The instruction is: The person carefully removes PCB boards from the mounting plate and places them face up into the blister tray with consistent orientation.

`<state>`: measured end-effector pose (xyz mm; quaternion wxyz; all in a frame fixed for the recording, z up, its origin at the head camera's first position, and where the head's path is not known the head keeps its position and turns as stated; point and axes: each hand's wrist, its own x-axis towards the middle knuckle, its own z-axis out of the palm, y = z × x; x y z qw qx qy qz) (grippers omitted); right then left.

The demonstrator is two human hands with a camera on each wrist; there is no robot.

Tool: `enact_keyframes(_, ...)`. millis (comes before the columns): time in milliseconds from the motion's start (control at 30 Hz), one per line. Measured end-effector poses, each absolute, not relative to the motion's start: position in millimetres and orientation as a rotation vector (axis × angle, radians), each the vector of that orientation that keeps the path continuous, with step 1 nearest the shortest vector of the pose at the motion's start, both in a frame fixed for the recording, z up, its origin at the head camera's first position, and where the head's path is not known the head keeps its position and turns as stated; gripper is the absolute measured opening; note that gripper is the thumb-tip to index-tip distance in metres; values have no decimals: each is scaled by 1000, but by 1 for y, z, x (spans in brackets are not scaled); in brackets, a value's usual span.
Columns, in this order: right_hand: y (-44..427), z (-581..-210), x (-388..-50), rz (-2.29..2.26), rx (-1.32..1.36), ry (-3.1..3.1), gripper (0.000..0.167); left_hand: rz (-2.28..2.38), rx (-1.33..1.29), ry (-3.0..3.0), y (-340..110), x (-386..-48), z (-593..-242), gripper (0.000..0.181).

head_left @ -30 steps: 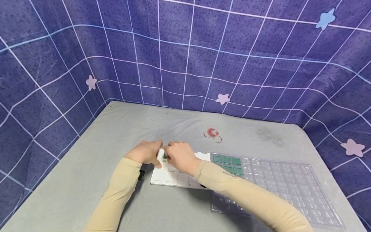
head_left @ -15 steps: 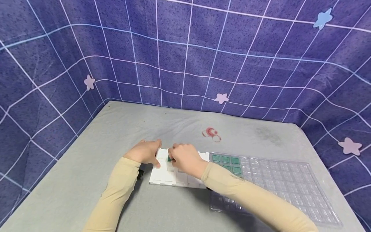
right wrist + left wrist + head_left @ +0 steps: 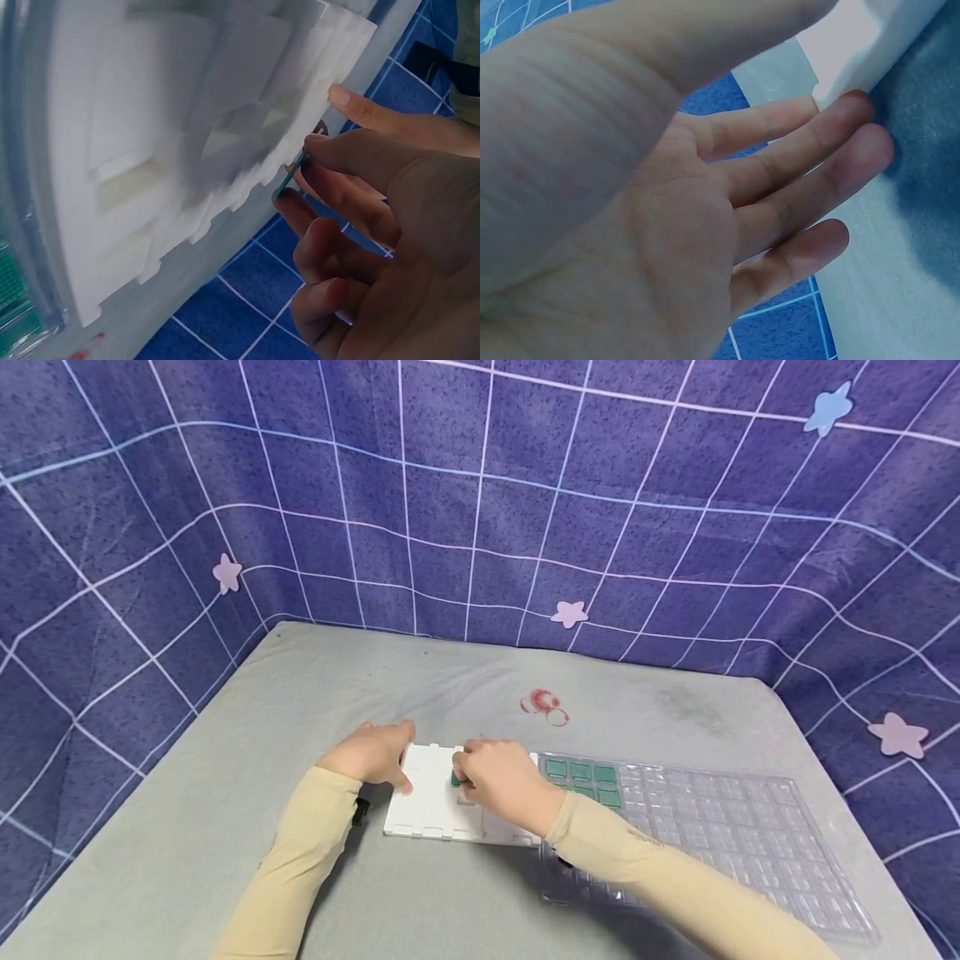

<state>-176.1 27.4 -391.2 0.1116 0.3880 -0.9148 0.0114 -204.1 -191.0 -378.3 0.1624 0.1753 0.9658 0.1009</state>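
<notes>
My right hand pinches a small, thin green circuit board between thumb and fingertips. In the head view it is over the middle of a white panel with recesses and notched edges, and most of the board is hidden by the fingers. At the panel's left edge rests my left hand, thumb on the top face. In the left wrist view its fingers are nearly straight and the fingertips touch the panel's edge.
Right of the panel, partly under the right forearm, lies a clear plastic blister tray with many pockets. Several green boards sit in its upper left pockets. Behind the grey table hangs a blue gridded cloth.
My right hand has moved right along the white panel with the green board, away from the panel's left end. The left hand stays at the left edge.
</notes>
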Motion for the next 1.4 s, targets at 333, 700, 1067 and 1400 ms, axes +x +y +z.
enact_keyframes(333,52,-393,-165,71,1111,-2626,18,296,518,2766,-193,-203,-379,57)
enact_keyframes(700,84,-387,-152,126,1069,-2632,19,308,508,2756,-193,-202,-379,59)
enact_keyframes(1067,117,-390,-137,147,979,-2654,22,300,537,2769,-193,-200,-375,58)
enact_keyframes(1400,152,-402,-111,181,943,-2661,25,316,529,2768,-191,-199,-375,59)
